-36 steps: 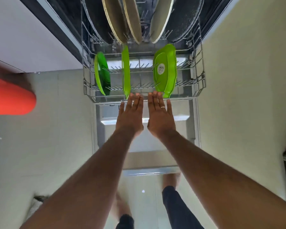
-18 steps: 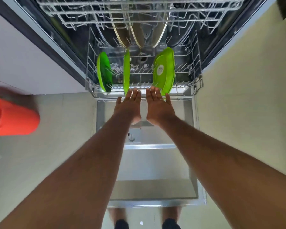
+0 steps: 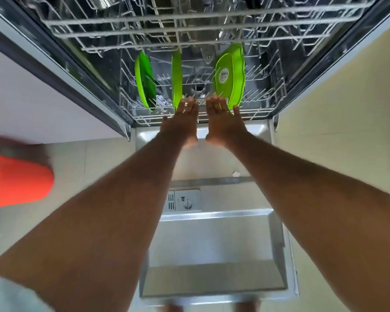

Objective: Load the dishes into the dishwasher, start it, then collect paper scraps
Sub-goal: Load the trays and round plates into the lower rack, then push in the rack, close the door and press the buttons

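Fingers straight and held together, my left hand (image 3: 182, 122) and my right hand (image 3: 223, 122) press flat, side by side, on the front rail of the grey wire lower dishwasher rack (image 3: 260, 109), gripping nothing. Bright green plastic plates (image 3: 231, 77) stand on edge in that rack, just beyond my fingertips, under the grey wire upper rack (image 3: 189, 19). Below my forearms lies the open steel dishwasher door (image 3: 212, 244), with a small white paper scrap (image 3: 235, 174) on it.
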{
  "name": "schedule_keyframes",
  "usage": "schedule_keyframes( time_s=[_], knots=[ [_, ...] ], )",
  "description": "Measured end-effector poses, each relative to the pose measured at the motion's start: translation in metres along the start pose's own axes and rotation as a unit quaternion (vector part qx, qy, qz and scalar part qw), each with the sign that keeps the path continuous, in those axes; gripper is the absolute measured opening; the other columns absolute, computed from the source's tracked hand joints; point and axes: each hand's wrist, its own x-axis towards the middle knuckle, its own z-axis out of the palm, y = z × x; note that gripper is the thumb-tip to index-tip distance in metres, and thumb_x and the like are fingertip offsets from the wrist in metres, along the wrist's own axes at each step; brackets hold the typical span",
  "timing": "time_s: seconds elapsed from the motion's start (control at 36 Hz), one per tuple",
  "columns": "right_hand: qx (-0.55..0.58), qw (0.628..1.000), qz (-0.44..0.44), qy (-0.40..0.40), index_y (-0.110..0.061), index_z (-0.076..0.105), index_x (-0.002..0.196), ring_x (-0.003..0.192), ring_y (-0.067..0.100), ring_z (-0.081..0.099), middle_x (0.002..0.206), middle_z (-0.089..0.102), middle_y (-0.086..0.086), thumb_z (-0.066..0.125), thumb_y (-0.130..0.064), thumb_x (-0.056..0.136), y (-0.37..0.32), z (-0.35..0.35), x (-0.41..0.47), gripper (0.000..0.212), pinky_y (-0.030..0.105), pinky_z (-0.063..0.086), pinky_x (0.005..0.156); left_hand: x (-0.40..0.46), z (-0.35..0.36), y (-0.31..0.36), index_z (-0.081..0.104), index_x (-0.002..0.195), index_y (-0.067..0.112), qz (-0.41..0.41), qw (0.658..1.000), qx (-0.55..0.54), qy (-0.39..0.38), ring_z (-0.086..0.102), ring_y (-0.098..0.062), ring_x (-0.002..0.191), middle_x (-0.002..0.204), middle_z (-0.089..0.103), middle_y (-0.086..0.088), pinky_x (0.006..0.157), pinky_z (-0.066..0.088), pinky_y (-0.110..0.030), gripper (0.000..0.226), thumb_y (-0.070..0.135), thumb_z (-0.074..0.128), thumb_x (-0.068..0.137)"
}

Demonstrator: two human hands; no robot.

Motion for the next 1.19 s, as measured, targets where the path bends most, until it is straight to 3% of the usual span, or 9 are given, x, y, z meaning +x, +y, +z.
schedule_keyframes(
  time_s=[0.36, 0.56, 0.69, 0.78, 0.86, 0.94, 0.97, 1.11, 1.19],
  knots=[
    [-0.029, 1.000, 0.001, 0.001, -0.009, -0.010, 0.158, 0.154, 0.027, -0.008, 0.166, -0.013, 0.010, 0.059, -0.032, 0.089, 0.000, -0.003, 0.020, 0.100, 0.050, 0.002, 0.123, 0.026, -0.004, -0.022, -0.007, 0.160, 0.020, 0.053, 0.998, -0.017, 0.006, -0.018, -0.020, 0.153, 0.166, -0.023, 0.004, 0.115, 0.031, -0.059, 0.101, -0.005, 0.057, 0.086],
    [-0.029, 1.000, 0.001, -0.007, -0.015, -0.013, 0.158, 0.153, 0.021, -0.011, 0.166, -0.015, 0.002, 0.059, -0.030, 0.088, 0.005, -0.001, 0.016, 0.101, 0.053, 0.002, 0.122, 0.015, 0.004, -0.025, -0.005, 0.161, 0.017, 0.068, 0.996, 0.003, 0.061, -0.012, -0.017, 0.154, 0.168, -0.016, 0.004, 0.111, 0.039, -0.055, 0.101, 0.001, 0.060, 0.086],
    [-0.024, 0.999, 0.003, 0.022, -0.014, -0.004, 0.159, 0.154, 0.019, -0.003, 0.168, -0.005, 0.001, 0.057, -0.021, 0.088, 0.009, 0.009, -0.003, 0.094, 0.052, 0.006, 0.122, -0.010, 0.015, -0.020, 0.000, 0.161, 0.016, 0.057, 0.992, -0.095, 0.065, -0.002, -0.017, 0.155, 0.169, -0.008, 0.001, 0.121, 0.025, -0.049, 0.092, 0.006, 0.058, 0.090],
    [-0.009, 1.000, 0.003, 0.016, -0.012, 0.002, 0.159, 0.154, 0.018, 0.003, 0.167, 0.006, 0.002, 0.054, -0.015, 0.086, 0.003, 0.030, -0.034, 0.090, 0.050, 0.009, 0.122, -0.036, 0.034, -0.013, 0.014, 0.160, 0.010, 0.012, 0.986, -0.158, 0.055, 0.010, -0.024, 0.155, 0.169, 0.008, -0.006, 0.123, 0.014, -0.034, 0.077, 0.011, 0.056, 0.095],
    [0.030, 0.999, -0.008, -0.012, -0.015, 0.012, 0.159, 0.153, 0.016, 0.011, 0.166, 0.018, 0.001, 0.051, -0.009, 0.088, -0.007, 0.057, -0.081, 0.081, 0.047, 0.012, 0.123, -0.070, 0.066, -0.004, 0.027, 0.159, 0.017, -0.063, 0.965, -0.254, 0.032, 0.027, -0.027, 0.150, 0.165, 0.026, -0.006, 0.117, 0.025, -0.029, 0.068, 0.018, 0.056, 0.097],
    [0.057, 0.997, -0.032, -0.032, -0.017, 0.022, 0.157, 0.150, 0.018, 0.023, 0.161, 0.030, 0.001, 0.055, -0.009, 0.088, -0.020, 0.088, -0.131, 0.076, 0.047, 0.018, 0.122, -0.110, 0.104, 0.006, 0.035, 0.155, 0.022, -0.119, 0.934, -0.337, 0.020, 0.051, -0.029, 0.131, 0.151, 0.047, -0.011, 0.092, 0.043, -0.025, 0.066, 0.015, 0.057, 0.093],
    [0.060, 0.997, -0.037, -0.035, -0.017, 0.026, 0.156, 0.148, 0.018, 0.029, 0.158, 0.035, 0.002, 0.053, -0.009, 0.088, -0.025, 0.098, -0.146, 0.073, 0.046, 0.022, 0.121, -0.123, 0.118, 0.009, 0.036, 0.154, 0.022, -0.130, 0.925, -0.356, 0.016, 0.054, -0.028, 0.127, 0.147, 0.051, -0.011, 0.088, 0.043, -0.023, 0.066, 0.014, 0.058, 0.092],
    [0.088, 0.993, -0.039, -0.061, -0.017, 0.033, 0.154, 0.140, 0.021, 0.042, 0.153, 0.045, 0.004, 0.053, -0.008, 0.090, -0.043, 0.136, -0.218, 0.068, 0.039, 0.029, 0.117, -0.198, 0.176, 0.026, 0.044, 0.149, 0.013, -0.157, 0.884, -0.439, 0.015, 0.057, -0.023, 0.127, 0.143, 0.057, -0.007, 0.101, 0.043, -0.022, 0.056, 0.008, 0.056, 0.095],
    [0.163, 0.983, 0.022, -0.080, -0.019, 0.044, 0.148, 0.127, 0.029, 0.055, 0.139, 0.058, 0.009, 0.051, -0.006, 0.087, -0.051, 0.153, -0.261, 0.063, 0.039, 0.044, 0.107, -0.243, 0.206, 0.037, 0.048, 0.143, 0.017, -0.220, 0.848, -0.481, 0.032, 0.063, -0.015, 0.106, 0.119, 0.060, 0.006, 0.081, 0.054, -0.022, 0.049, 0.011, 0.057, 0.096]
  ],
)
